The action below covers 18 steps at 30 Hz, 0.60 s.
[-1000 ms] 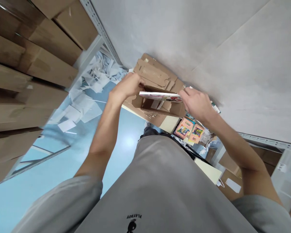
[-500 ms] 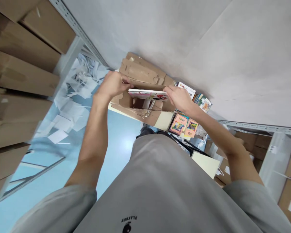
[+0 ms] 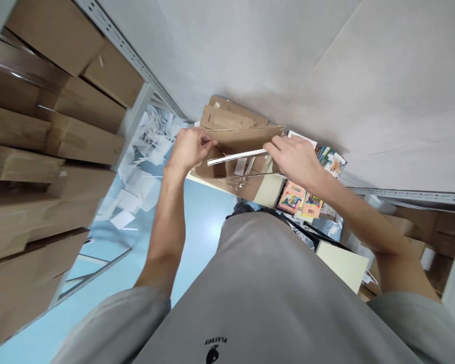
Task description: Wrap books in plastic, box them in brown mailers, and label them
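An open-topped cardboard box stands on the pale tabletop, its upper rim spanning the space between my hands. A thin book, seen edge-on as a white strip, slants across the opening. My right hand closes around the book's right end, beside the box's right rim. On the other side my left hand pinches the box's left rim, thumb and fingers together, above the book's free left end. The fingertips of both hands are partly hidden.
Flattened cardboard lies behind the box by the wall. Picture books and orange-covered books sit to the right. Shelving with cartons rises on the left, and loose papers litter the blue floor.
The book has turned from showing its colourful cover to nearly edge-on, its left end now lower and away from my left hand. The whole view has shifted slightly.
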Each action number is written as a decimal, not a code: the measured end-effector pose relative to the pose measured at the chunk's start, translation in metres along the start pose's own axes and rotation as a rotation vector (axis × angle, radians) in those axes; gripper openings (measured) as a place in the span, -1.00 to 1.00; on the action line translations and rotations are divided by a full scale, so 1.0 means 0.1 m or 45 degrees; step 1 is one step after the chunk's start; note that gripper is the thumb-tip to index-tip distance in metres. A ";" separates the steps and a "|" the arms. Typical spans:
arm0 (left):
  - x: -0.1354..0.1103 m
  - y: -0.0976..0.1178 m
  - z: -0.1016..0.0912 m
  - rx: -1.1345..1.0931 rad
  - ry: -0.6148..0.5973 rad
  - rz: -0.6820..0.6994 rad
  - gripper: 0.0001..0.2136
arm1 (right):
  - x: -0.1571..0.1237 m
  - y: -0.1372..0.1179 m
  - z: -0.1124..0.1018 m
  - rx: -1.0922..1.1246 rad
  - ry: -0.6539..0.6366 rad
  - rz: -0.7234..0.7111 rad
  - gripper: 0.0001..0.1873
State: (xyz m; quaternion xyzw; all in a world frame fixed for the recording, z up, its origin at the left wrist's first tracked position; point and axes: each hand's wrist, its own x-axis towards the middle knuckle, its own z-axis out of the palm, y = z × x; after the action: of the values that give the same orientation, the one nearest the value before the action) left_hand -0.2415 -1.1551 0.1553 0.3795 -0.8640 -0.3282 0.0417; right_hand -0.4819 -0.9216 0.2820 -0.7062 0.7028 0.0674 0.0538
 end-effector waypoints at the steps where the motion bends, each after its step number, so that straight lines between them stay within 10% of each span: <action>1: -0.02 -0.01 0.00 0.005 -0.011 -0.005 -0.81 | 0.00 -0.01 0.01 0.007 0.004 -0.001 -0.66; 14: -0.16 -0.10 0.04 0.011 0.072 -0.042 -0.85 | 0.18 -0.01 0.31 0.093 -0.040 0.058 -0.62; 18: -0.16 -0.18 0.04 0.020 0.079 -0.169 -0.85 | 0.14 -0.11 0.02 0.080 0.060 0.024 -0.58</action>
State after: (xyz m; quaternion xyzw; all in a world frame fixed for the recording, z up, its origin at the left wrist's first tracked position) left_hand -0.2204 -1.1507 0.1439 0.4461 -0.8379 -0.3115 0.0435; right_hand -0.4708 -0.9355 0.2777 -0.6989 0.7122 0.0292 0.0586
